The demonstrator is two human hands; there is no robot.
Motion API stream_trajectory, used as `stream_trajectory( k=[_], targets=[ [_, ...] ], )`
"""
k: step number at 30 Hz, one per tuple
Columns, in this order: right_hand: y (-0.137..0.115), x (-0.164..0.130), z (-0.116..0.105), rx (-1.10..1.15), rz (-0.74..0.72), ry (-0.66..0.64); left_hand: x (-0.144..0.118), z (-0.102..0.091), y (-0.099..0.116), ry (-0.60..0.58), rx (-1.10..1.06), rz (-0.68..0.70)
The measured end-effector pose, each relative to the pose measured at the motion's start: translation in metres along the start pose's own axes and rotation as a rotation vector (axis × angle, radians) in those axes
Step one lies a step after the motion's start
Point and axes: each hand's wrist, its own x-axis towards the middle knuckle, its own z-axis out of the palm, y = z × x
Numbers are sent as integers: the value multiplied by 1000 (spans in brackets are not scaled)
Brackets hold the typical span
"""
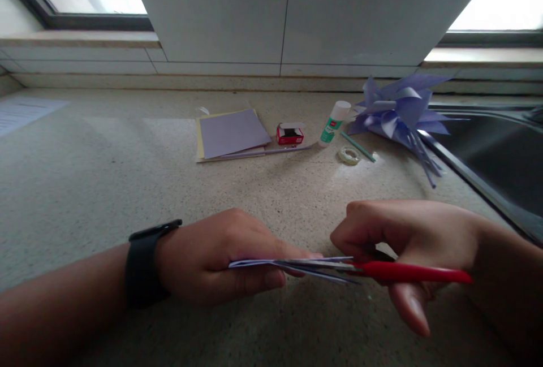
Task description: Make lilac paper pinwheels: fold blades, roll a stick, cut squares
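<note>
Between the thumb and fingers of my left hand (229,259) is a folded piece of purple paper (250,263), seen edge-on with its layers fanning apart toward the right. My right hand (416,242) grips a pair of scissors (416,272) by the red handles. The metal blades reach left in among the paper's layers, close to my left fingertips. How far the blades are parted cannot be made out from this edge-on angle. Both hands are above the near part of the countertop (127,186).
Behind my hands lie stacked purple and yellow paper sheets (233,132), a small red box (290,134), a standing glue stick (334,124), a tape roll (348,155) and a green stick (358,147). Purple paper flowers (394,109) rest beside the sink (500,152). A printed sheet (29,111) lies far left.
</note>
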Motion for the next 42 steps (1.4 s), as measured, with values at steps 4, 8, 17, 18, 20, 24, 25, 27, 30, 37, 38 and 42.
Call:
stream_trajectory(
  k=[4,8,17,18,20,24,25,27,30,37,38,42],
  targets=[
    [6,3,2,52,-54,9,-1,-1,-1,6,-8,5],
    [17,9,1,70,-106,26,-2,-1,0,10,-1,3],
    [15,-23,-15,-130,-167,222,0,-1,2,67,-75,12],
    [17,-25,-17,-141,-154,253,-1,-1,2,72,-65,11],
    [23,-25,-20,-196,-122,360,-2,-1,1,88,-38,8],
    [32,-11,-24,-564,27,702,-4,1,-1,153,46,31],
    [34,-8,-24,-660,67,737,-5,1,-1,171,67,39],
    [35,-6,-26,-780,107,736,-5,1,-1,195,103,42],
    [35,-10,-27,-848,113,717,-6,1,1,220,152,37],
    [34,-20,-21,-905,136,787,-11,8,2,254,235,-17],
    [34,-20,-18,-906,136,803,-12,9,2,264,238,-24],
    [29,-17,-4,-899,139,900,-12,15,-1,299,208,-69]
  ],
)
